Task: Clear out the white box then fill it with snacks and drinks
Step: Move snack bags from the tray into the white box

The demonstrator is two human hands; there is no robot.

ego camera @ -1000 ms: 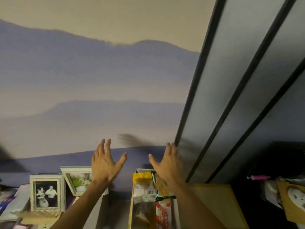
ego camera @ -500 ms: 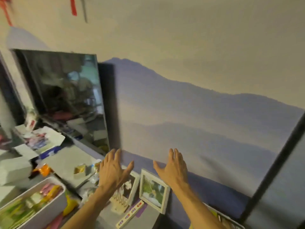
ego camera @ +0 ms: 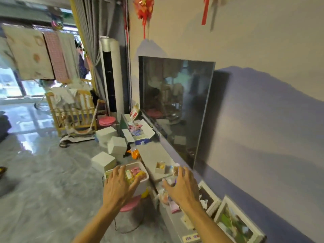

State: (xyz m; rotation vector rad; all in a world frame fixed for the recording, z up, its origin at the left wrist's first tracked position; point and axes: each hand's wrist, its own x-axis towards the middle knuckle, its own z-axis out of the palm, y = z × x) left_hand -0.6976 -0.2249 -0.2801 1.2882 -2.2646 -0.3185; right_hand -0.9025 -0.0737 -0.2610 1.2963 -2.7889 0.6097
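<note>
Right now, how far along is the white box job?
Done: unclear; the white box holds colourful packets, either not yet cleared or already refilled. In hand: nothing; left hand is spread over the box, right hand over loose packets on the bench. Left: no drink is recognisable in the box.

The white box (ego camera: 142, 186) is seen to hold pink and yellow packets (ego camera: 135, 171); the stool (ego camera: 130, 205) under it is pink. Plain white cube boxes (ego camera: 103, 161) are set against a floor (ego camera: 43, 181) veined in grey marble. The wall (ego camera: 263, 120) is painted beige above and banded with blue-violet mountain ridges below. A red ornament (ego camera: 144, 7) is shown on it. The surface (ego camera: 154, 155) is pale grey, the screen (ego camera: 175, 106) glossy black, the picture frames (ego camera: 226, 206) white. A pink checked cloth (ego camera: 54, 55) and a cream cloth (ego camera: 28, 53) with faded orange blotches are noted.
</note>
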